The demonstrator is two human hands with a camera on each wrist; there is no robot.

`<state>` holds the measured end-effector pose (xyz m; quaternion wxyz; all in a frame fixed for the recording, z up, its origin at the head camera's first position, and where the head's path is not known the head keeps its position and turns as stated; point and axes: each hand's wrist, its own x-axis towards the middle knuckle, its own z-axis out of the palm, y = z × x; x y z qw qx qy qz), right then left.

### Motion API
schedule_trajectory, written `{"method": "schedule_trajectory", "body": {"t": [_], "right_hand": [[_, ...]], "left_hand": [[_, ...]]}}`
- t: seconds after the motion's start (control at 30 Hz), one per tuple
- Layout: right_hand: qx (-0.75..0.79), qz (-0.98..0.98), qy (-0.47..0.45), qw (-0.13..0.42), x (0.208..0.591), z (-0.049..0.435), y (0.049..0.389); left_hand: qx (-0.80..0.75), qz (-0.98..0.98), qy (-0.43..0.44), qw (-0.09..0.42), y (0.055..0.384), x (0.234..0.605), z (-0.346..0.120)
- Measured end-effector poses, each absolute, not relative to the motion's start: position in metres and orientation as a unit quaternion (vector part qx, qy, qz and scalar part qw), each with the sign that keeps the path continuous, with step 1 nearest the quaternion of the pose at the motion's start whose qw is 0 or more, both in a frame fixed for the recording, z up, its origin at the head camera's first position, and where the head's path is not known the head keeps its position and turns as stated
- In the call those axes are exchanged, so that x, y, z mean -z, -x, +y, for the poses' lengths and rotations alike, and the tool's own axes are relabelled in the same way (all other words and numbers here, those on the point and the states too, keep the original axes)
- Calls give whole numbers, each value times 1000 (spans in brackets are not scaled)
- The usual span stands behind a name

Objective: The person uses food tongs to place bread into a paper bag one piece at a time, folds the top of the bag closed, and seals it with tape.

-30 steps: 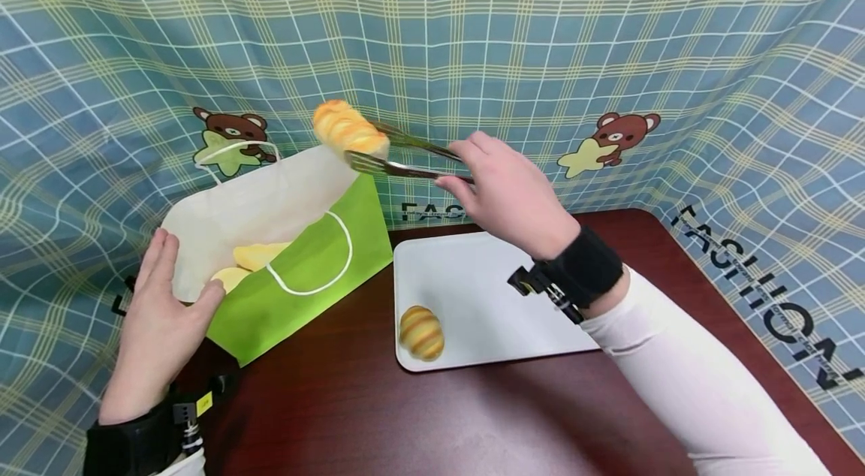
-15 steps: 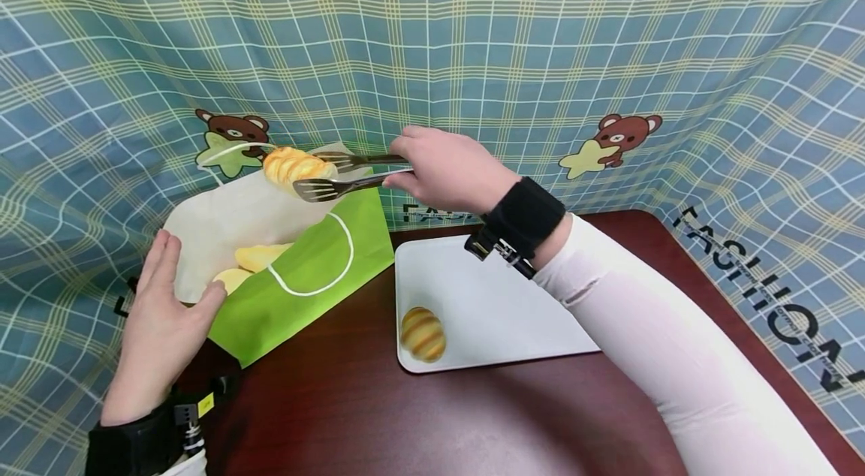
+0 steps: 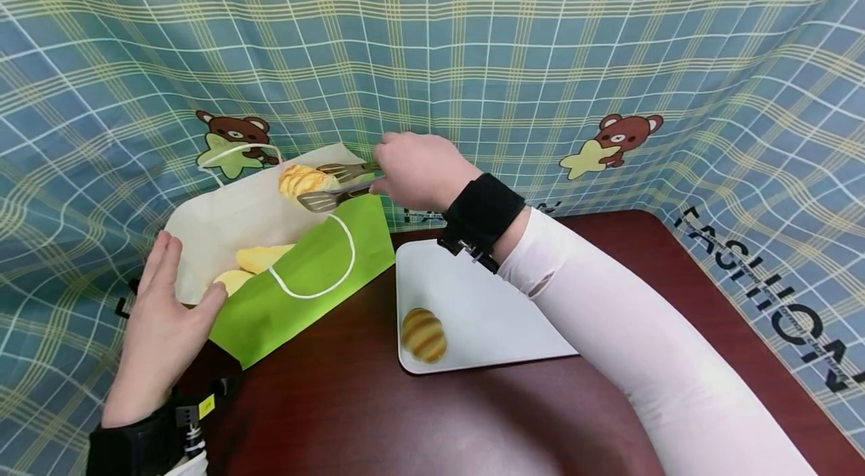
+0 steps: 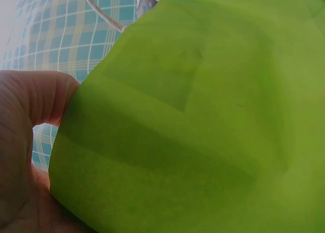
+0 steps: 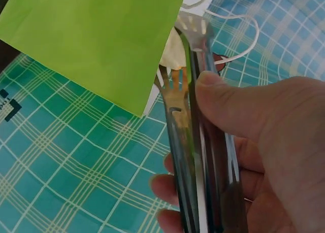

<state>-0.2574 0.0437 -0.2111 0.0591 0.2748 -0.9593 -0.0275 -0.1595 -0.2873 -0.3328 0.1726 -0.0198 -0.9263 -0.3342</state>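
Note:
My right hand (image 3: 422,170) grips metal tongs (image 3: 323,200) with slotted ends. Between those ends sits a twisted golden bread roll (image 3: 297,180), over the mouth of a green paper bag (image 3: 304,318) with a white inside. In the right wrist view, thumb and fingers curl round the tongs (image 5: 203,136), and a pale piece of the roll (image 5: 174,51) shows near the tips. At the bag's left edge, my left hand (image 3: 162,318) touches the paper, thumb and extended fingers spread wide apart. Its fingertips are partly hidden from the left wrist view, where the bag (image 4: 188,121) fills most of the picture.
Inside the bag lie yellow breads (image 3: 260,258). A white tray (image 3: 486,318) bears one striped oval bread (image 3: 423,335) near its left corner. Dark reddish table (image 3: 351,416) extends in front. Plaid cloth (image 3: 432,48) stands close behind and at both sides.
My right hand carried the tongs and bread roll left and down, from above the bag's right corner to its opening; lately they shifted slightly right. The left hand stayed at the bag's edge.

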Motion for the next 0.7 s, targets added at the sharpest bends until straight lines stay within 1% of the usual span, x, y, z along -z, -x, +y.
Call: {"method": "schedule_trajectory", "body": {"t": [0.23,0.7], "right_hand": [[37,-958,-273,76,216,42,256],[43,-960,-267,71,218,40,255]], "left_hand": [[330,-928,21,170,162,333,-288],[328,-928,18,177,164,332,-288]]}}
